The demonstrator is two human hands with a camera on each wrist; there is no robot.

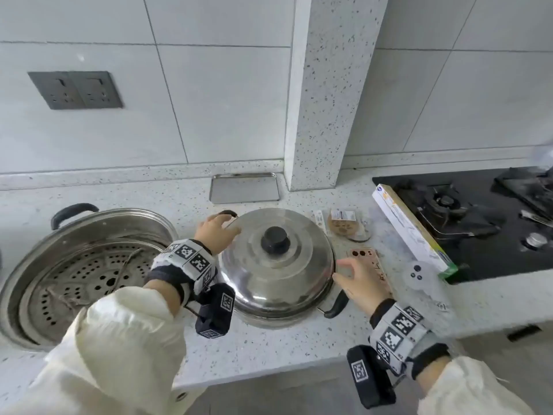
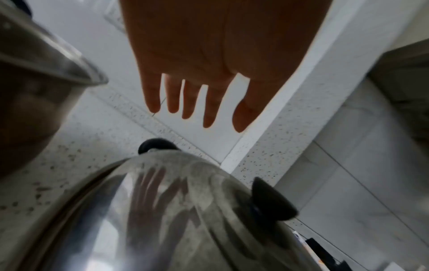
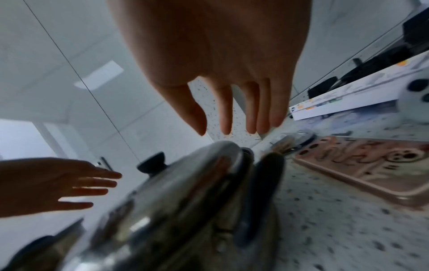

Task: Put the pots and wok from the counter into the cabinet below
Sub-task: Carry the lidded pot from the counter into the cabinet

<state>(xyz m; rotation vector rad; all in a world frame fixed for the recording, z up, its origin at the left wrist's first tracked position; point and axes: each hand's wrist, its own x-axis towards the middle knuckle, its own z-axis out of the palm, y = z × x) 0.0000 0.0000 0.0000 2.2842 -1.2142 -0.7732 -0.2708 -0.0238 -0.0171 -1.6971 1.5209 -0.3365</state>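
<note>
A steel pot with a domed lid (image 1: 278, 265) and black knob (image 1: 275, 239) sits mid-counter; its black side handles show at the far left (image 1: 229, 213) and near right (image 1: 336, 305). My left hand (image 1: 214, 232) hovers open over the far-left handle, fingers straight in the left wrist view (image 2: 192, 102), above the lid (image 2: 162, 210). My right hand (image 1: 357, 278) is open beside the pot's right rim, fingers spread (image 3: 232, 117) above the near handle (image 3: 262, 183). A large steel steamer pot (image 1: 80, 271) with a perforated insert stands at the left.
A pink phone case (image 1: 374, 265) lies under my right hand. A long white box (image 1: 413, 229), a round white gadget (image 1: 419, 272) and small packets (image 1: 344, 223) lie right of the pot. Black gas hob (image 1: 466, 211) at right. Steel tray (image 1: 244, 187) by the back wall.
</note>
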